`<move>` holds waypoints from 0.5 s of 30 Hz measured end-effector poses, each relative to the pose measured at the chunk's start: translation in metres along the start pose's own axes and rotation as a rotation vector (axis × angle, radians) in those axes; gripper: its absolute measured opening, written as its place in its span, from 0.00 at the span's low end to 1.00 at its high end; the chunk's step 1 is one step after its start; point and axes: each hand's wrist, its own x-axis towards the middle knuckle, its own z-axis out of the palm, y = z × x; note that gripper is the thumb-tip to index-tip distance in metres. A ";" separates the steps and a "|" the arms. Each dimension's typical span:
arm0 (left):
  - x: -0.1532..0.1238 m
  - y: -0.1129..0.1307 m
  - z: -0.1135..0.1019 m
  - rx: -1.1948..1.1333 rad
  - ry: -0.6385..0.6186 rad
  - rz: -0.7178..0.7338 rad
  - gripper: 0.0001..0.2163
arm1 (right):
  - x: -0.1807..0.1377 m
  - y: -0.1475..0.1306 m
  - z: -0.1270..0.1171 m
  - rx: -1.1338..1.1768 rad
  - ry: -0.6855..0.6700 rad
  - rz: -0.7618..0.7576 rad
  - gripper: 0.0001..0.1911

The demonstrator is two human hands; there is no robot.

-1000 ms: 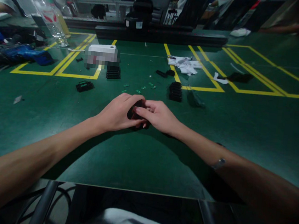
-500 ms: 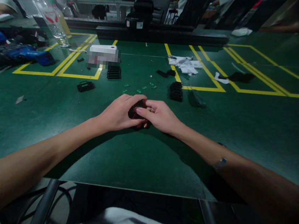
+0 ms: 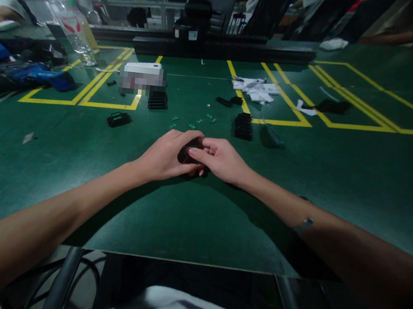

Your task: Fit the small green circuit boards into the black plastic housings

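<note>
Both hands meet over the green table (image 3: 199, 222), gripping one small black part (image 3: 183, 155) between them. My left hand (image 3: 169, 155) curls around it from the left, thumb below and fingers above. From the right, my right hand (image 3: 222, 160) presses its thumb against the part, fingers bent behind it. Most of the part is covered by the fingers, so its exact kind cannot be made out. Just beyond the hands lie several small green circuit boards (image 3: 192, 126). A stack of black plastic pieces (image 3: 243, 126) stands past my right hand; another black stack (image 3: 158, 100) is farther off to the left.
To the left sits a black piece with green boards (image 3: 118, 119). Farther back are a white box (image 3: 143, 69), a clear bottle (image 3: 74, 27), blue tools (image 3: 48, 77) and crumpled white paper (image 3: 259, 89). A black rail (image 3: 225, 50) crosses the far edge. People sit beyond.
</note>
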 end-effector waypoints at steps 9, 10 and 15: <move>0.001 0.001 -0.001 0.016 0.007 0.017 0.26 | 0.001 0.000 0.000 0.015 0.010 0.008 0.14; 0.001 0.001 -0.001 0.017 0.007 0.018 0.26 | 0.001 0.000 0.000 0.017 0.009 0.006 0.13; 0.002 0.001 0.000 0.023 0.006 0.007 0.26 | 0.001 -0.001 0.000 0.028 0.013 0.021 0.14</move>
